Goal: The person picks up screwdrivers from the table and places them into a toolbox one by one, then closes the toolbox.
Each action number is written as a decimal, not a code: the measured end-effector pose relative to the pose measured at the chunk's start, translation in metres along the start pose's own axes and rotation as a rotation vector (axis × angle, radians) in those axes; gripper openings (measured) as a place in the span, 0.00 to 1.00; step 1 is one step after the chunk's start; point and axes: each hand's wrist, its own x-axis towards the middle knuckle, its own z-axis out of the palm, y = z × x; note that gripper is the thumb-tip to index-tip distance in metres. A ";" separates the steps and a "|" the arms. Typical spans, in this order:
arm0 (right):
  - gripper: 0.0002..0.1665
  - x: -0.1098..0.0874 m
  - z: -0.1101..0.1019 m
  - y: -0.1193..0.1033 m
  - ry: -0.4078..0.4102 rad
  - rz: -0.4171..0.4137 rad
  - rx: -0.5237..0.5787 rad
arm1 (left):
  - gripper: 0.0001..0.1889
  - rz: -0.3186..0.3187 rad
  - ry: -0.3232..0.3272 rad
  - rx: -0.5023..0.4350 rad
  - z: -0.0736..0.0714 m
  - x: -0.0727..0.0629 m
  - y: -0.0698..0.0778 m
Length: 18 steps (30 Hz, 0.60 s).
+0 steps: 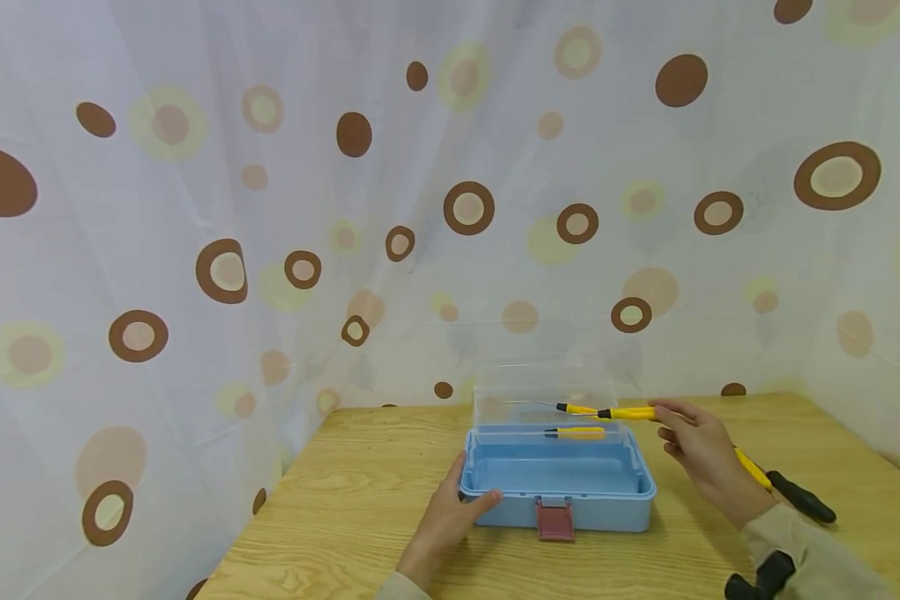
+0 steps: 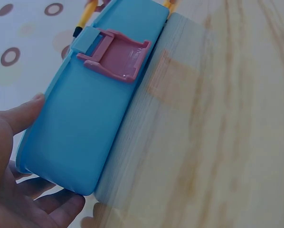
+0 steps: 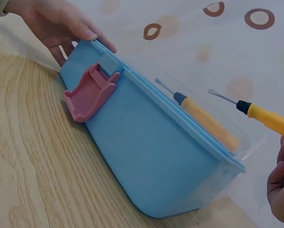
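at the far left, a pale sheet with brown, cream and yellowish dots and rings is hanging in soft folds behind the wooden table, whose light tan surface is showing long, wavy grain. your left hand is gripping the left end of the blue box: your thumb is lying over the front rim and your fingers are wrapping the end wall, the hand opened only to the width of that corner.

the box is resting on the table between your hands. it is appearing as a shallow, plastic-looking rectangle with rounded corners, smooth pale-blue walls and a raised rim. at the middle of its front, a dull pink latch, ridged along its sides, is hanging unfastened. the clear lid is standing raised at the back, glossy and see-through. yellow-handled shapes are showing at the lid; whether these are reflections or separate tools cannot be told.

to the right, your right hand is pinching the screwdriver by its handle end, thumb and fingers closed on it. the tool is pointing left above the box's right rear, with a smooth yellow handle, a black collar and a thin metal shaft flattening at its tip. beyond your right wrist, a yellow handle and a rounded black handle are lying on the table.
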 end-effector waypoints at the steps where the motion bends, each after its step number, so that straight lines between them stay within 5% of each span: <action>1: 0.08 0.001 0.001 0.000 0.001 0.006 -0.018 | 0.51 0.000 0.001 0.000 0.000 0.000 0.000; 12: 0.26 0.011 0.017 -0.002 -0.014 -0.045 -0.164 | 0.52 -0.017 0.012 0.009 0.000 -0.001 0.003; 18: 0.35 0.016 0.034 -0.005 0.005 -0.052 -0.329 | 0.52 -0.021 0.012 0.008 0.000 -0.001 0.002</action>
